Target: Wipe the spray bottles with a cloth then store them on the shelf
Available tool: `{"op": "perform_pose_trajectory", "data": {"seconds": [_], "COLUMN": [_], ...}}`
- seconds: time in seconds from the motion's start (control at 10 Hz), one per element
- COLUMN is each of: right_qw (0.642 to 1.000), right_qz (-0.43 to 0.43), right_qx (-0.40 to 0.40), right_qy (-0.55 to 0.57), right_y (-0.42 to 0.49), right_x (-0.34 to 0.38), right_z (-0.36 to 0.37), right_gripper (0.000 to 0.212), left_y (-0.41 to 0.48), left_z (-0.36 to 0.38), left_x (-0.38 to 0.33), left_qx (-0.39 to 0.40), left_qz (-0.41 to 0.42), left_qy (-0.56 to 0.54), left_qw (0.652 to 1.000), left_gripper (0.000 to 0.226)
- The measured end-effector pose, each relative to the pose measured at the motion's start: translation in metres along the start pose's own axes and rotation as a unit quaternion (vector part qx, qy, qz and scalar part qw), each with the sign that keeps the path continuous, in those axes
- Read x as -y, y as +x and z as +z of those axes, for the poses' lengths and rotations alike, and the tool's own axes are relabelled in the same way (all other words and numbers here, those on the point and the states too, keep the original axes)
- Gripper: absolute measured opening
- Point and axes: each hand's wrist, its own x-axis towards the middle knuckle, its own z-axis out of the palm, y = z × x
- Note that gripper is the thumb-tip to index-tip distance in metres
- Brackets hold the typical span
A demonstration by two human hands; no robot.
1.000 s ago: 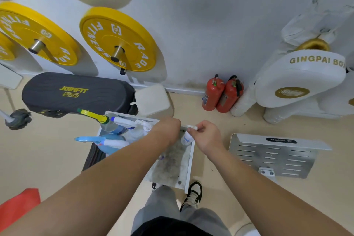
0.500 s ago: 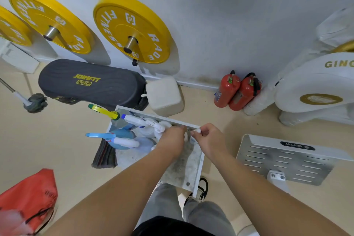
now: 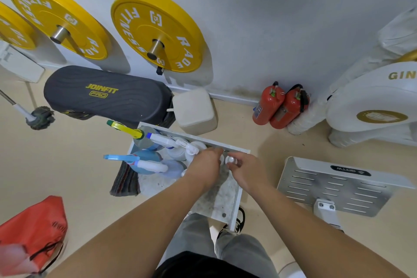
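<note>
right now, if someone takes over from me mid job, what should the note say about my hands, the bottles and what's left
left hand: over the shelf, next to the small white bottle; fingers hidden, grip unclear.
right hand: pinches the top of the small white bottle.
spray bottles: several stand at the shelf's left end.
cloth: folded, at the shelf's left edge, in neither hand.
done: most bottles are on the shelf; whether they were wiped cannot be told.
left: set the small white bottle down among them.

Person wears black top (image 3: 204, 265), grey trousers (image 3: 195, 232), black-and-white sneaker (image 3: 239, 221).
</note>
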Motion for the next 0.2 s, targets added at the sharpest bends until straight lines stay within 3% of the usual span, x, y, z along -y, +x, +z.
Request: {"op": "perform_pose_trajectory", "data": {"seconds": [0.1,0.2], "right_qw": [1.000,0.999], "right_qz": [0.003,0.023], "right_qx": [-0.002,-0.016], "right_qy": [0.001,0.014], "right_y": [-0.001,0.000], "right_x": [0.002,0.001], "right_z": [0.003,0.005], "right_gripper": [0.016,0.021], "left_y": [-0.002,-0.015], "left_z": [-0.003,-0.009], "left_x": [0.004,0.002], "left_qx": [-0.009,-0.028], "left_qz": [0.014,0.029], "left_qy": [-0.008,-0.061], "left_qw": [1.000,0.997], "left_gripper": [0.043,0.039]}}
